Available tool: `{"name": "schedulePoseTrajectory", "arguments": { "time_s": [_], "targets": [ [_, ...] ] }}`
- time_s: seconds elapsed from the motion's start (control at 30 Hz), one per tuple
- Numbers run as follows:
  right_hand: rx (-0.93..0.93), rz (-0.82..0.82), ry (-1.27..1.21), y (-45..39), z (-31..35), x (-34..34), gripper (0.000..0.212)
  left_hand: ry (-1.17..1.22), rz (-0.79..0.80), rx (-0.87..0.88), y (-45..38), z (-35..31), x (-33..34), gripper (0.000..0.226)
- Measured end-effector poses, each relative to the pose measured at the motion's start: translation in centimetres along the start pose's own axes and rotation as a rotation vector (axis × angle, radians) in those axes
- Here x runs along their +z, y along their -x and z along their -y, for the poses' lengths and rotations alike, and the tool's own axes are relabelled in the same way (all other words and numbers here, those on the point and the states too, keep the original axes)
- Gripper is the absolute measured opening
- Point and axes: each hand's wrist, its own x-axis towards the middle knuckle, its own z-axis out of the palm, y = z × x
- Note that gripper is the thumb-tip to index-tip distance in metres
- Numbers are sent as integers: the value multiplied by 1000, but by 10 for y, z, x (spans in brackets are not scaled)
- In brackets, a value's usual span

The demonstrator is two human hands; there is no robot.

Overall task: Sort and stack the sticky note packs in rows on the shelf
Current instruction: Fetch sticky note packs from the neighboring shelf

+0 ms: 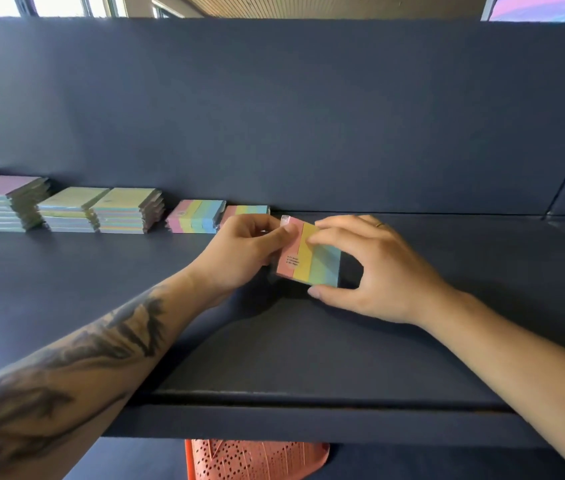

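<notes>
Both hands on one striped pack [309, 256] (pink, yellow, green, blue bands) above the dark shelf [412, 358], right of the row: left hand [243, 251] in a narrow grip, thumb pinching the pink edge; right hand [367, 268] in a wider grip, fingers on top, thumb at the near edge. Along the back wall, left to right: tall stack with pink top [4, 202], two stacks with green tops [101, 209], two striped packs [196, 216], the right one partly hidden behind the left hand. Orange perforated basket [257, 460] shows under the shelf.
</notes>
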Motion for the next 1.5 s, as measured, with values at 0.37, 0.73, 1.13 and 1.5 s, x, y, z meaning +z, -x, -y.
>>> {"name": "schedulePoseTrajectory", "arguments": {
  "time_s": [0.37, 0.73, 1.13, 1.5],
  "targets": [
    [108, 146, -15, -54, 15, 15, 47, -876, 5, -32, 34, 6, -71, 42],
    [226, 251, 28, -138, 12, 75, 40, -1115, 48, -117, 49, 30, -114, 66],
    [240, 125, -4, -139, 2, 103, 39, -1096, 47, -123, 46, 33, -116, 64],
    [284, 173, -2, -138, -4, 108, 46, -1102, 99, -123, 48, 34, -117, 69]
  ]
}}
